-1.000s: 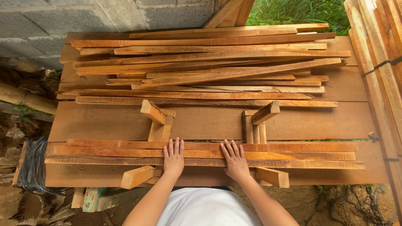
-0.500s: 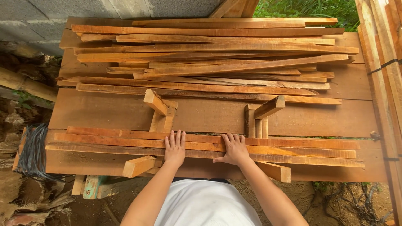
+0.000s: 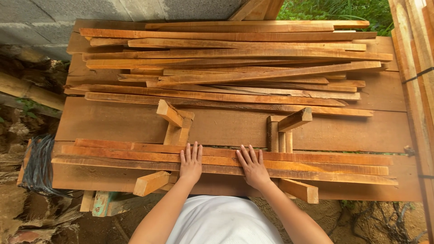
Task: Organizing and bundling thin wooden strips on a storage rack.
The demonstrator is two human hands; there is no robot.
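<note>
My left hand and my right hand lie flat, fingers apart, on a bundle of long thin wooden slats stacked along the near edge of a plank workbench. The slats rest between two rough wooden jigs, one on the left and one on the right. Short blocks stick out under the bundle at the left and at the right. Neither hand grips anything.
A big loose pile of long slats covers the far half of the bench. More planks lean at the right edge. A coil of dark wire lies at the left, and a grey block wall stands behind.
My view has shifted slightly. Both hands stay pressed on the slat bundle, with the right hand's fingers spreading flatter than half a second ago.
</note>
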